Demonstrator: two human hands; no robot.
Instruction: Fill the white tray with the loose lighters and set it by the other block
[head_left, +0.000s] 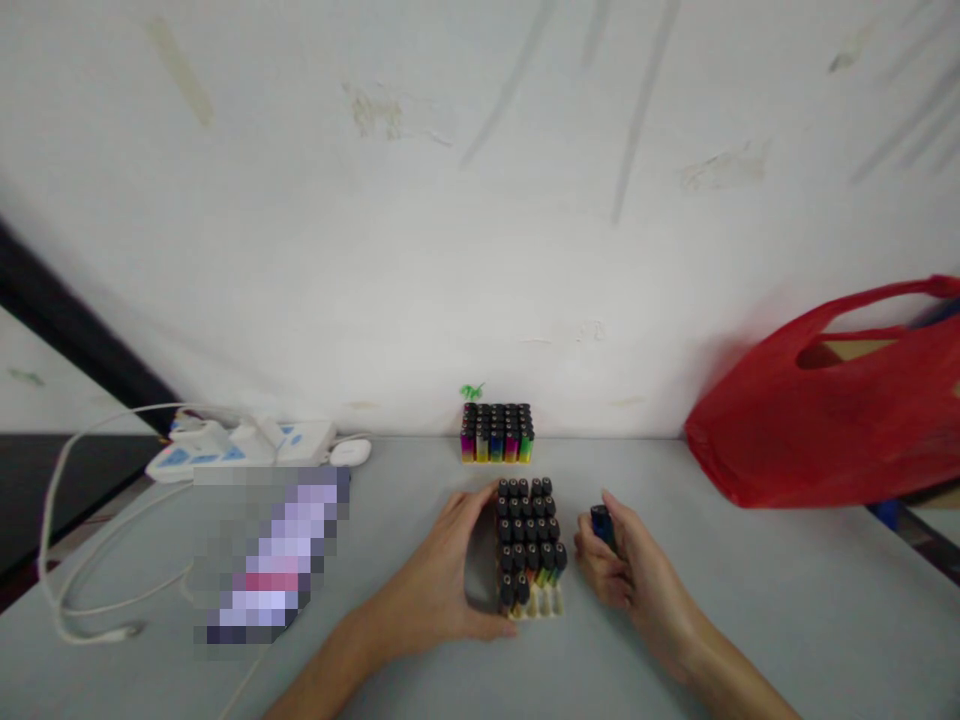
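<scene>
A pale tray point(553, 603) stands on the table with rows of upright, black-topped lighters point(526, 530) in it. Several slots at its near right corner hold no lighter. My left hand point(439, 580) is curved around the tray's left side, fingers at the far end and thumb at the near corner, gripping it. To the right, apart from the tray, my right hand point(619, 560) holds one lighter point(601, 524) with a black top and dark blue body between thumb and fingers. The lower part of that lighter is hidden by the fingers.
A second block of lighters point(497, 435) with multicoloured bodies stands against the wall. At left are a blurred-out phone-like device point(281, 555), a white power strip point(300, 440) with plugs, and loose white cables point(56, 500). A red bag point(795, 420) stands at right.
</scene>
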